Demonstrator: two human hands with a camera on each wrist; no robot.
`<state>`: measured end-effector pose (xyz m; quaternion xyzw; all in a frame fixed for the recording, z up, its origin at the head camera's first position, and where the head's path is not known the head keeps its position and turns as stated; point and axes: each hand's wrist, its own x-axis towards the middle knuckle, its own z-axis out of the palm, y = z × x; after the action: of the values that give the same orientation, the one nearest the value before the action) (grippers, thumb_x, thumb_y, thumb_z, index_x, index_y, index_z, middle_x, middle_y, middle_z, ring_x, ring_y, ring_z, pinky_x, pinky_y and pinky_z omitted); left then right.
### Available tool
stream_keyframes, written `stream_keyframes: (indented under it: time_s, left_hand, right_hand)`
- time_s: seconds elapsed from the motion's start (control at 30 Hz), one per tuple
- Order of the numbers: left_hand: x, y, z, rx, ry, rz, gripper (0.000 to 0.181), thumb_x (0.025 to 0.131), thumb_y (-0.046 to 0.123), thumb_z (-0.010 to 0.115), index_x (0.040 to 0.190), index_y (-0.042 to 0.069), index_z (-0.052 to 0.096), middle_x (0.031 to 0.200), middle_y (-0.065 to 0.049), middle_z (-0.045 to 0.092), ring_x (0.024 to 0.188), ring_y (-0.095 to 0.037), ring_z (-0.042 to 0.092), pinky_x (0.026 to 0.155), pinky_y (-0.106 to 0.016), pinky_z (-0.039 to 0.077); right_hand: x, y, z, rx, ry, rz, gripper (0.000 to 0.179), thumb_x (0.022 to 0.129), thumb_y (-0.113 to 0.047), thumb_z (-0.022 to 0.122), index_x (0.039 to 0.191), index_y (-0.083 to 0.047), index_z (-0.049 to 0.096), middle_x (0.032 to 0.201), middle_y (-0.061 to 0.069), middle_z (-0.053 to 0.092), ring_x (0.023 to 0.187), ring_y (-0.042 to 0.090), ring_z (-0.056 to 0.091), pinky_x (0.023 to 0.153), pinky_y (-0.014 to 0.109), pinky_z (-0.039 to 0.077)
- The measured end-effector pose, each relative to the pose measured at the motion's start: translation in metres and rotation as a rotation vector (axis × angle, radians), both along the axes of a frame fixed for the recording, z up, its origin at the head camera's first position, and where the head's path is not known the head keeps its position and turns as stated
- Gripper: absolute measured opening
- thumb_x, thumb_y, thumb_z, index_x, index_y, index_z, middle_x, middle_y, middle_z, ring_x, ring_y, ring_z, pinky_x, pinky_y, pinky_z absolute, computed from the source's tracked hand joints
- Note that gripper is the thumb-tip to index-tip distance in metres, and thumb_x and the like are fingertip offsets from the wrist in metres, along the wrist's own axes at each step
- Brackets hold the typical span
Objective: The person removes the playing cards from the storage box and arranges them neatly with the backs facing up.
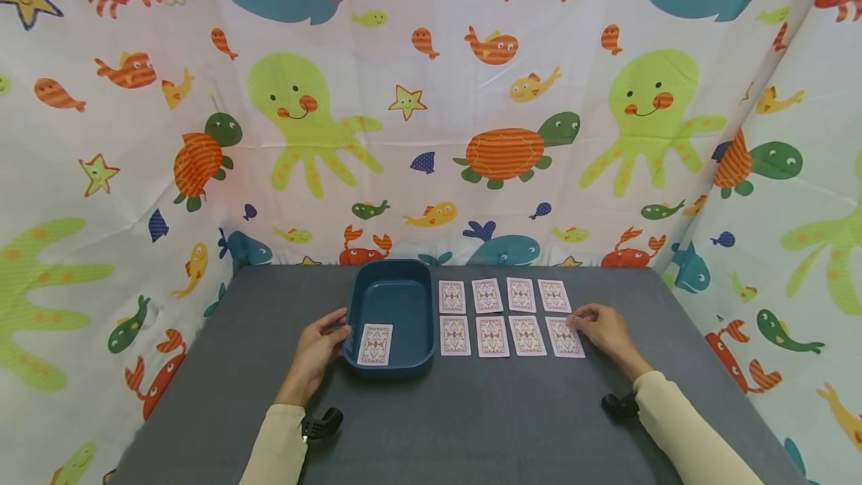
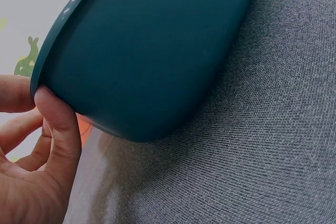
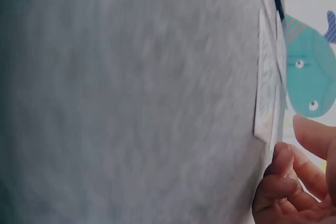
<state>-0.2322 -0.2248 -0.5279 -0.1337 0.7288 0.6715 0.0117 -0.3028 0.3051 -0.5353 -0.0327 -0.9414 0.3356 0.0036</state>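
Cream sleeves (image 1: 277,444) reach in over the near edge of the grey tabletop (image 1: 471,425), a black strap (image 1: 322,425) at each wrist. The left hand (image 1: 315,354) pinches the rim of the blue tray (image 1: 392,305) between thumb and finger, at its left side. The tray stands left of centre, its far end close to the tabletop's far edge, with a lone card (image 1: 375,344) face down in its near left corner. To the tray's right, the near row (image 1: 454,335) has four face-down cards; the right hand (image 1: 606,329) is at the far right corner of the end card (image 1: 566,338), fingers bent, but whether they grip it or merely rest there I cannot tell. Beyond, the far row (image 1: 521,295), also of four, lies near the tabletop's far edge. The two rows look complete and fairly even, with perhaps only the end card's placing unsettled; the card in the tray appears to be the one left outside them. Behind hangs a sea-animal curtain (image 1: 411,148).
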Motion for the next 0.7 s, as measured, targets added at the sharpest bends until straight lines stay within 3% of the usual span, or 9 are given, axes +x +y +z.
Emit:
stream_keyframes:
  time_s: [0.37,0.7]
  left_hand:
    - [0.000,0.001,0.000,0.004,-0.011,0.000,0.043,0.097,0.013,0.058,0.139,0.013,0.053,0.137,-0.013,0.052,0.104,-0.024,0.056,0.074,-0.029,0.050]
    - [0.000,0.000,0.000,0.007,-0.009,0.000,0.042,0.098,0.013,0.057,0.140,0.013,0.053,0.137,-0.012,0.052,0.109,-0.027,0.055,0.074,-0.028,0.051]
  right_hand:
    - [0.006,-0.012,0.011,-0.016,0.083,-0.057,0.034,0.093,-0.030,0.065,0.110,-0.001,0.067,0.101,0.018,0.067,0.086,0.025,0.060,0.065,0.027,0.044]
    - [0.018,-0.039,0.039,-0.096,0.090,-0.026,0.033,0.097,-0.032,0.060,0.116,-0.005,0.066,0.112,0.017,0.067,0.101,0.029,0.059,0.086,0.042,0.048]
